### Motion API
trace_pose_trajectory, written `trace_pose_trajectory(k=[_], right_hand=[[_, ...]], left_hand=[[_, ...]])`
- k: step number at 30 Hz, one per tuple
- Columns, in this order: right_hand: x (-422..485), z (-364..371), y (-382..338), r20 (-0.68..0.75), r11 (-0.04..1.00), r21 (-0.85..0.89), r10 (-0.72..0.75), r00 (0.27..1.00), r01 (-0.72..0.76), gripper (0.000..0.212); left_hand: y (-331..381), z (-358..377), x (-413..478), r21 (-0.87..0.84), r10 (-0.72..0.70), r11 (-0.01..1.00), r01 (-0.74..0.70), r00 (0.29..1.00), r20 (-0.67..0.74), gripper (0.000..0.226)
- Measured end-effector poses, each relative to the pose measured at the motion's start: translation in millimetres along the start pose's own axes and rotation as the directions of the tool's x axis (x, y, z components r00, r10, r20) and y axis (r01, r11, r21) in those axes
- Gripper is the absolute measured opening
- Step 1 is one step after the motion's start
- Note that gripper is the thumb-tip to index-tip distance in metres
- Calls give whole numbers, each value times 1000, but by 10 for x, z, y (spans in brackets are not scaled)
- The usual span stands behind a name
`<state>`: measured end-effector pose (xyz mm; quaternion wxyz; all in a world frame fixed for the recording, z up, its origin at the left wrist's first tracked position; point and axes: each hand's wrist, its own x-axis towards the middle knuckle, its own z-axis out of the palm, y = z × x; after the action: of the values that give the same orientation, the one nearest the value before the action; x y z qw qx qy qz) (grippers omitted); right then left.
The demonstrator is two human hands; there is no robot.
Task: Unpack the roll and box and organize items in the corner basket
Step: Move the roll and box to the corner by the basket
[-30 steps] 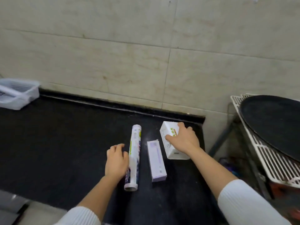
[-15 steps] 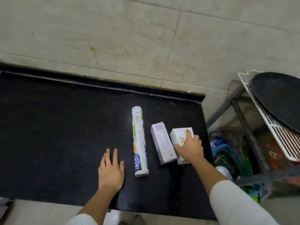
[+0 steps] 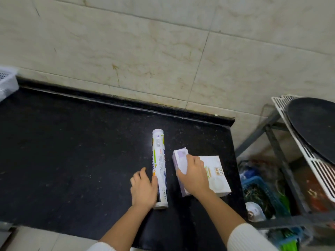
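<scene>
My left hand (image 3: 144,191) is back at the roll (image 3: 159,167), fingers curled loosely against its near end where half a second ago that hand lay flat on the black surface (image 3: 72,160) beside it; whether it truly grips yet I can't tell, it's touching more than clamping. My right hand (image 3: 194,175) has come off the white box (image 3: 216,173) and now sits on the narrow purple box (image 3: 178,158), fingers wrapped over the top of it and thumb down its left edge, closing around it. The roll lies pointing away from me toward the tiled wall (image 3: 163,51), the purple box just beside it to the right, the white box touching that one's far side, all three near the right end of the surface. Nothing is opened yet, I'd say — the purple box shows a lifted flap at its far end but its contents stay hidden. The corner basket (image 3: 7,82) is just peeking in at the far left, well apart from everything here, so there's a long carry ahead. My read: I've picked my two pieces, roll and purple box, and unpacking starts from this hold.
</scene>
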<state>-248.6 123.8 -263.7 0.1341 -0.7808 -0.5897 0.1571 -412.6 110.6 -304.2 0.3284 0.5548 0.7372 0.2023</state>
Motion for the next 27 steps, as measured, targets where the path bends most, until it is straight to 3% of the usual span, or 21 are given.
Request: trace_pose_trajectory(k=[5, 9, 12, 16, 21, 27], right_hand=[[-6, 222, 61, 160, 993, -52, 117, 980, -110, 80], [35, 295, 113, 137, 989, -99, 127, 982, -114, 89], [78, 286, 22, 131, 994, -73, 85, 988, -76, 86], [150, 296, -466, 195, 998, 57, 6, 981, -18, 82], [150, 460, -1511, 219, 973, 187, -179, 959, 139, 81], [-80, 1052, -2979, 280, 918, 241, -376, 883, 314, 79]], left_hand=[[125, 147, -17, 113, -36, 993, 14, 981, 193, 96], [179, 184, 52, 123, -131, 987, 103, 960, 246, 78], [132, 83, 135, 27, -196, 980, 195, 961, 195, 66], [-153, -310, 192, -108, -174, 977, 185, 979, 110, 54], [-784, -1159, 346, -304, -223, 932, 198, 974, -47, 49], [-1849, -2317, 584, -388, -355, 886, 255, 911, -212, 48]])
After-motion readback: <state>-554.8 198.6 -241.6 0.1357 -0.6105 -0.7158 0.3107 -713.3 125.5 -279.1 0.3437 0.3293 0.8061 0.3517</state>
